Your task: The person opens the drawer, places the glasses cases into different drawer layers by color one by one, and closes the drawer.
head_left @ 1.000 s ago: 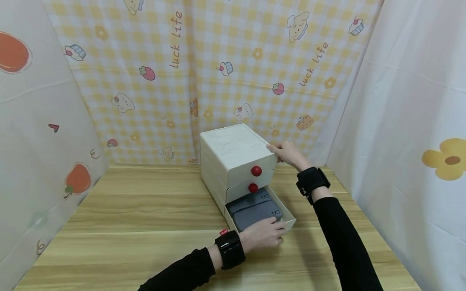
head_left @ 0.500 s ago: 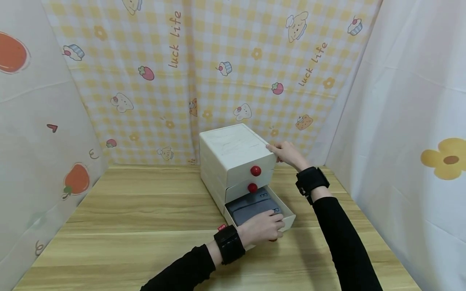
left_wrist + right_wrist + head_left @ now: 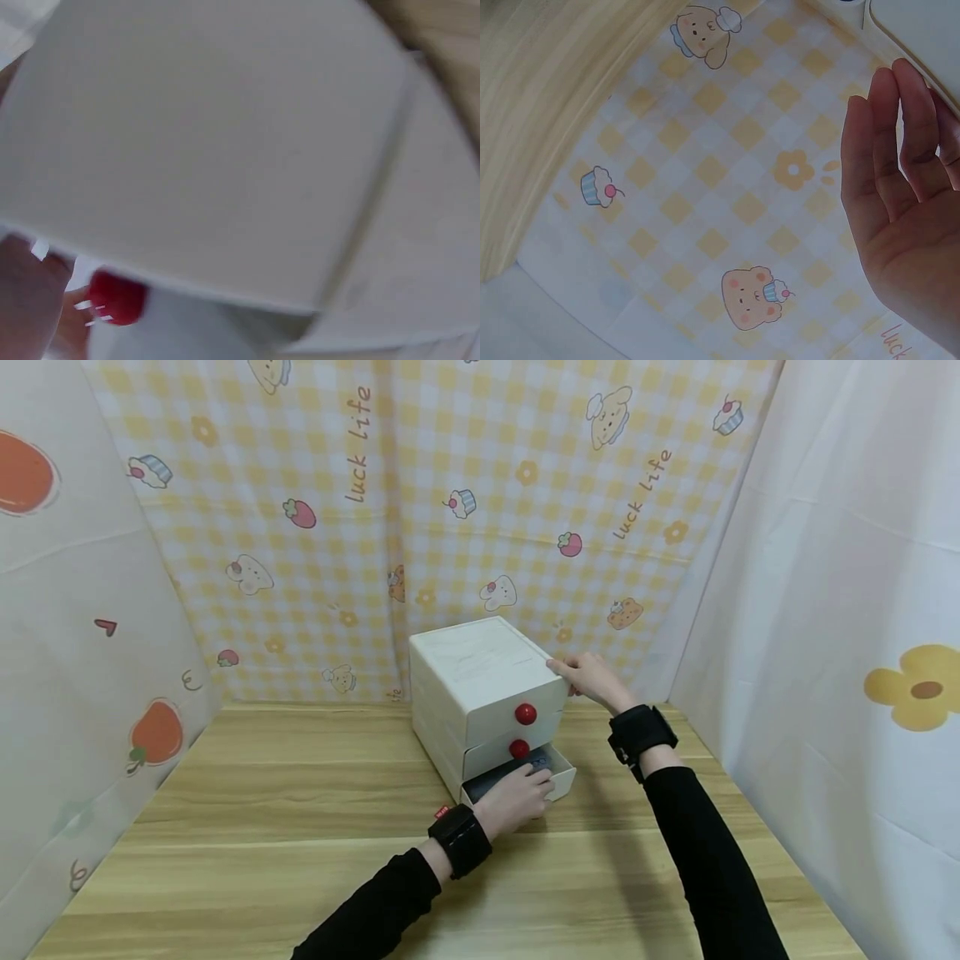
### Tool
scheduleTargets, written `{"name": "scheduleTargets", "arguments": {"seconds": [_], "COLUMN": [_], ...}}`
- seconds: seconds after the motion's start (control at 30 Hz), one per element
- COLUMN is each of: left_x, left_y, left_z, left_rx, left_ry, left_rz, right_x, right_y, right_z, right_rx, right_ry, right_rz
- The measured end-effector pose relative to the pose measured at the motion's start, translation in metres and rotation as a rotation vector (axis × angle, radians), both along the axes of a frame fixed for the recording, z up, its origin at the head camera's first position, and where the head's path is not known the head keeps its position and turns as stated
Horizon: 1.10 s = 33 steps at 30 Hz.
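Observation:
A white cabinet [image 3: 480, 664] with red-knobbed drawers stands on the table. Its bottom drawer [image 3: 564, 783] sticks out partway; inside lies a dark grey case [image 3: 491, 777] with a small glasses drawing, largely covered by the left hand. My left hand [image 3: 513, 800] lies over the front of that drawer, fingers slightly bent against it. In the left wrist view a red knob [image 3: 118, 297] shows beside the fingers, near a broad white panel. My right hand [image 3: 594, 678] rests on the cabinet's upper right edge; the right wrist view shows its fingers [image 3: 885, 135] nearly straight along the side.
The wooden table [image 3: 300, 785] spreads around the cabinet. A yellow checked curtain [image 3: 315, 552] hangs close behind it. White printed curtains flank the table at left and at right [image 3: 832, 610].
My left hand has moved inward with the bottom drawer, which now sticks out less; the front grey case has gone from sight. My right hand has stayed at the cabinet's edge.

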<state>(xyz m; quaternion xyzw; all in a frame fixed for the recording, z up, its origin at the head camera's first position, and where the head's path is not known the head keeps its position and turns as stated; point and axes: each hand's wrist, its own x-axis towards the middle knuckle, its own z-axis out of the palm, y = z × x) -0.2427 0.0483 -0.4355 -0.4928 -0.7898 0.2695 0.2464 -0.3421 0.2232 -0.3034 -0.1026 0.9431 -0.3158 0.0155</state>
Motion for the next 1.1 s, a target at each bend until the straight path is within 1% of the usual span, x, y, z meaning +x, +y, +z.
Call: {"name": "scheduleTargets", "arguments": {"seconds": [0.1,0.2,0.3,0.47,0.63,0.7,0.83,0.97,1.1], "left_x": [-0.003,-0.005,-0.006,-0.006,-0.004,-0.004,-0.004,-0.006,-0.007], "left_y": [-0.002,-0.001,0.000,0.002,0.004,0.005,0.007,0.006,0.004], "left_z": [-0.004,-0.006,-0.008,-0.016,-0.025,-0.029,-0.035,-0.039,-0.038], "left_rx": [0.033,0.066,0.095,0.145,0.231,0.272,0.347,0.388,0.396], "left_ry": [0.009,0.027,0.037,0.091,0.148,0.174,0.218,0.212,0.194], "left_rz": [0.016,0.038,0.093,0.179,0.268,0.294,0.326,0.343,0.333], "right_x": [-0.001,-0.002,-0.001,0.000,0.000,0.000,0.000,0.000,-0.001], "right_y": [0.001,0.001,0.001,0.001,0.000,0.000,0.000,0.000,0.001], "right_z": [0.000,0.001,0.001,0.002,0.002,0.002,0.001,0.001,0.001], "right_rx": [0.002,0.009,0.011,0.012,0.019,0.017,0.015,0.004,-0.001], "right_ry": [0.011,0.024,0.028,0.020,0.020,0.020,0.015,0.006,0.006], "right_rz": [-0.002,-0.002,-0.002,-0.003,-0.008,-0.010,-0.012,-0.010,-0.008]}}
